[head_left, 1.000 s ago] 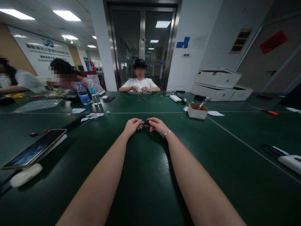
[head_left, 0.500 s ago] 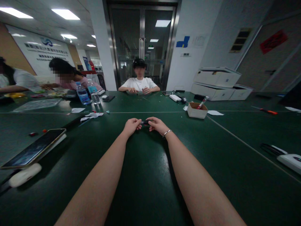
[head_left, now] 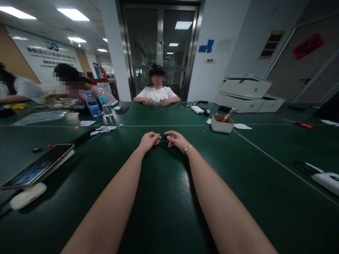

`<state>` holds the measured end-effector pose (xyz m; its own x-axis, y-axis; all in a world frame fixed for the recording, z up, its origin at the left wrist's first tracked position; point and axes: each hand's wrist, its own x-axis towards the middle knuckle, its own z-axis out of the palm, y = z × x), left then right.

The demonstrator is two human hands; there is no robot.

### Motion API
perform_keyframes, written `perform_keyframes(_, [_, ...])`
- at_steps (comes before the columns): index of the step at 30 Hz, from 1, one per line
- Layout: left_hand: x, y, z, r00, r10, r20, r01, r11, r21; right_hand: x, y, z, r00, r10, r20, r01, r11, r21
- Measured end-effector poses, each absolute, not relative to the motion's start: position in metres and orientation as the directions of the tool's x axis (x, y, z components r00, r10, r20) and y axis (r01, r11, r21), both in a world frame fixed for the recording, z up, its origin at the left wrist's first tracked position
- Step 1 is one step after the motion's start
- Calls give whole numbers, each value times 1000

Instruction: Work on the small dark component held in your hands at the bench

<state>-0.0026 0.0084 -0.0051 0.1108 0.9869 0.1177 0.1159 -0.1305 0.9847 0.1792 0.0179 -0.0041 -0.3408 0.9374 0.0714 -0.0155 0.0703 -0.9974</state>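
Between my two hands is a small, dark, short rod-like object (head_left: pixel 163 137), held level just above the green table (head_left: pixel 164 197). My left hand (head_left: pixel 148 142) pinches its left end between thumb and fingers. The right end is in the closed fingers of my right hand (head_left: pixel 178 141), whose wrist wears a silver bracelet. Fingers cover both ends, so its exact kind cannot be made out.
A phone (head_left: pixel 39 165) and a white rounded device (head_left: pixel 29 196) lie at left. Paper scraps (head_left: pixel 103 130) and water bottles (head_left: pixel 93 104) are farther back. A small box (head_left: pixel 222 124) and an orange-handled screwdriver (head_left: pixel 302 124) are at right. A person (head_left: pixel 156 93) sits opposite.
My hands and the dark object stay in nearly the same place. Across the table, the seated person's hands have shifted slightly.
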Motion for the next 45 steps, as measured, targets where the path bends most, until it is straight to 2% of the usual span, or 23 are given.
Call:
perform_keyframes(6, [0,4,-2,88,978,190,93,-198,976,177,18,-2,-287,958,20,-36,10,-999])
perform_keyframes(10, [1,7,-3,60,993,102,79,-106,991,176,17,-2,-285,958,19,-53,4,-999])
perform_keyframes(12, [1,8,-4,68,995,78,150,-88,985,176,18,-2,-285,958,14,-50,0,-999])
perform_keyframes(15, [3,7,-4,95,985,141,250,-161,955,175,18,-1,-290,957,4,-37,-7,-999])
perform_keyframes(18, [3,5,-5,101,974,201,224,-219,950,175,16,0,-289,957,8,-41,-4,-999])
perform_keyframes(25, [2,6,-8,109,968,226,266,-247,932,175,13,3,-294,956,15,-51,-1,-999])
perform_keyframes(28, [3,5,-7,130,973,189,254,-217,942,175,13,2,-297,955,22,-51,7,-999])
perform_keyframes(32, [3,4,-5,107,962,250,267,-270,925,176,15,0,-304,952,29,-51,14,-999])
perform_keyframes(36, [3,2,-3,112,977,182,250,-205,946,176,17,-2,-312,949,35,-44,23,-999])
perform_keyframes(39, [2,2,-3,104,972,212,257,-232,938,177,18,-3,-324,945,42,-46,29,-999])
perform_keyframes(43, [2,5,-5,95,982,166,242,-184,953,178,18,-3,-332,942,49,-43,37,-998])
perform_keyframes(45, [2,6,-7,87,975,206,257,-221,941,177,17,-1,-326,944,44,-37,33,-999])
